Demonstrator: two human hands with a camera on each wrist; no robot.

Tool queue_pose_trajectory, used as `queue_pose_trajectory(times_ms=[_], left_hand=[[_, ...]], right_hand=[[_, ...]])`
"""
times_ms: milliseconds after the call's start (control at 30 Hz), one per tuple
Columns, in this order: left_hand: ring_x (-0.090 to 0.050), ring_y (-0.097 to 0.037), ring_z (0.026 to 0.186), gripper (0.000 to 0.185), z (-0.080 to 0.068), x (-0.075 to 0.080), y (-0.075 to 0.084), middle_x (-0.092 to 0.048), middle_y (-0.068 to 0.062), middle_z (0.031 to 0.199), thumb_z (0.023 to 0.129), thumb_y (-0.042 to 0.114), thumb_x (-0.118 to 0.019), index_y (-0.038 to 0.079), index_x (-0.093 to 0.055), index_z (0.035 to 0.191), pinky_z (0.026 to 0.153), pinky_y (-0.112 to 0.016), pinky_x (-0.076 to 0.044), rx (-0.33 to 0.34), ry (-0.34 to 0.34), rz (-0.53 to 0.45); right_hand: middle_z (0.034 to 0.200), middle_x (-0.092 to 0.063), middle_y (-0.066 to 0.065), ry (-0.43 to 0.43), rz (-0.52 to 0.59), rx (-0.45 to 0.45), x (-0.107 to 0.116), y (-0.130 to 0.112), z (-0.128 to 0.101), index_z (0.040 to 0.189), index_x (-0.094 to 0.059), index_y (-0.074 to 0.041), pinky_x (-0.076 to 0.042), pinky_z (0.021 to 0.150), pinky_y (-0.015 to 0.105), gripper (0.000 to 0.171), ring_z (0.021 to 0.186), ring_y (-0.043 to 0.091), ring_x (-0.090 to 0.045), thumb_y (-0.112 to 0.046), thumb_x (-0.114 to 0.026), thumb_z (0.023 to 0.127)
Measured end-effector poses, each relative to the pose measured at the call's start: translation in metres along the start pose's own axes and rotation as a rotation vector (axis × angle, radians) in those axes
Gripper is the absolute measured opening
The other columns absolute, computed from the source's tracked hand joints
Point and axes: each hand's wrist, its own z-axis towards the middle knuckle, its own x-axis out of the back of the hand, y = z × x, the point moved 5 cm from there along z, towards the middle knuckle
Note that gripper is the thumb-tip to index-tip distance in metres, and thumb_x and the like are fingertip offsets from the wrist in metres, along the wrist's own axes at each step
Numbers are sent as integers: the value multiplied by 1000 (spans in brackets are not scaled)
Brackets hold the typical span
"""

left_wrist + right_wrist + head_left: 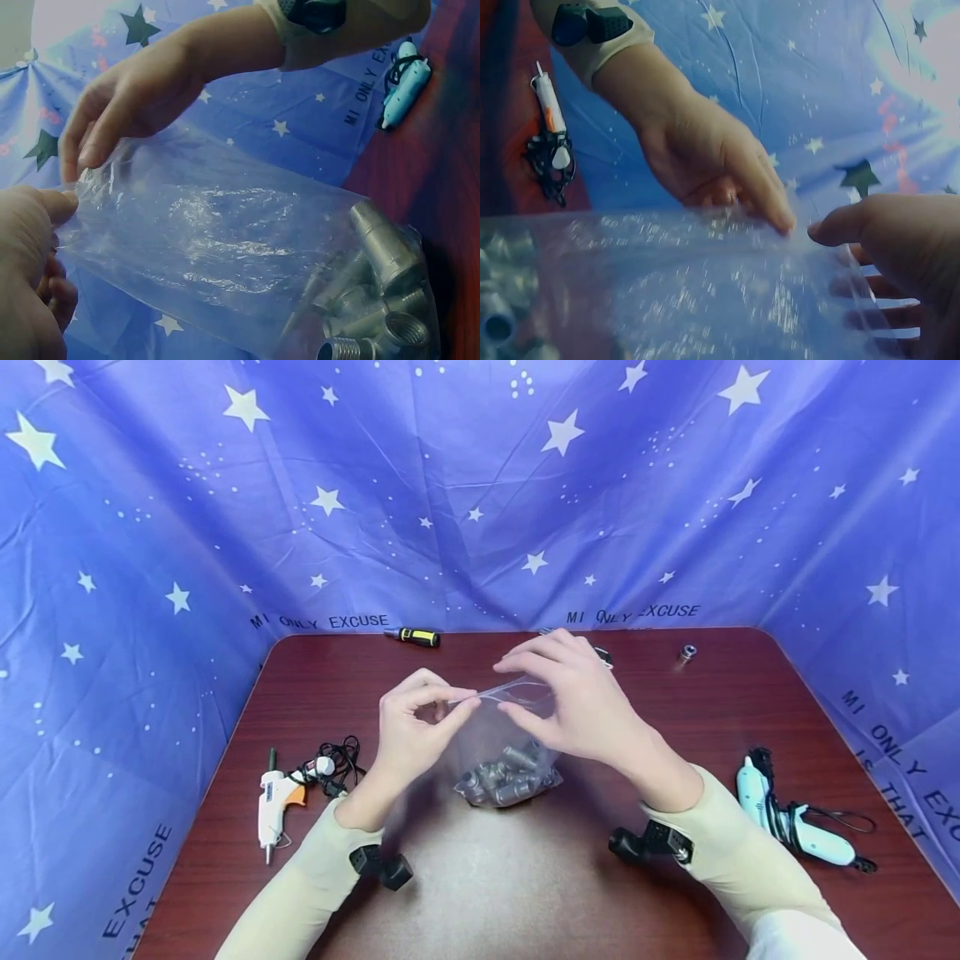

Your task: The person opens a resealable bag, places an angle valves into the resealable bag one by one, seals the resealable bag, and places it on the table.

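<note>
A clear plastic bag (480,739) hangs from its top edge in the middle, over the table. Several threaded metal pipe fittings (386,251) lie bunched in its bottom. My left hand (420,727) pinches the bag's rim at the left between thumb and forefinger. At the right side of the mouth is my right hand (581,697), its thumb and fingers spread apart around the plastic. In the right wrist view, the right hand's thumb (836,229) is near the rim, while the other fingers show through the film.
A white glue gun (272,806) with a bundled black cord lies at the left. On the right is a light blue corded tool (821,843). A yellow-black screwdriver (418,637) and a metal socket (687,652) lie near the back edge. A dark item (603,656) is partly hidden behind the right hand.
</note>
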Motion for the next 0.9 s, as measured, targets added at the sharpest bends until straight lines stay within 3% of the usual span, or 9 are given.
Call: queue_pose_trajectory(times_ms=[133, 267, 467, 667, 900], left_hand=[[-62, -3, 65, 7, 0, 2, 1, -73, -7, 76, 84, 2, -87, 4, -84, 90, 56, -16, -53, 21, 0, -55], [-74, -1, 71, 5, -2, 4, 1, -78, -17, 81, 86, -2, -83, -4, -80, 90, 62, -23, -64, 55, -21, -143], [-77, -2, 74, 4, -2, 7, 2, -77, -26, 80, 87, -10, -75, -11, -75, 91, 64, -28, -66, 74, -48, -228], [-75, -2, 73, 4, -1, 5, 4, -79, -20, 80, 87, -3, -78, -6, -77, 90, 64, -25, -65, 29, -75, -159], [-71, -8, 63, 5, 3, 2, 7, -76, -12, 81, 93, -4, -77, 1, -76, 93, 57, -23, -61, 35, -117, -82]], right_hand=[[106, -79, -1, -67, -20, 34, -7, -10, 13, 111, -79, -14, -50, 90, 43, 25, 100, 23, -62, -24, -83, 88], [96, -78, -4, -130, -17, 29, -15, -13, 21, 103, -80, -17, -48, 83, 39, 13, 93, 20, -62, -22, -81, 91], [89, -75, -6, -176, -3, 43, -23, -12, 25, 95, -79, -18, -49, 83, 38, 4, 86, 18, -61, -19, -79, 91], [89, -72, -5, -186, 32, 60, -26, -12, 25, 92, -77, -18, -51, 85, 38, 3, 87, 17, -61, -16, -79, 92], [89, -74, -5, -212, 55, 29, -24, -9, 26, 94, -78, -16, -50, 81, 35, 1, 86, 17, -62, -17, -79, 94]])
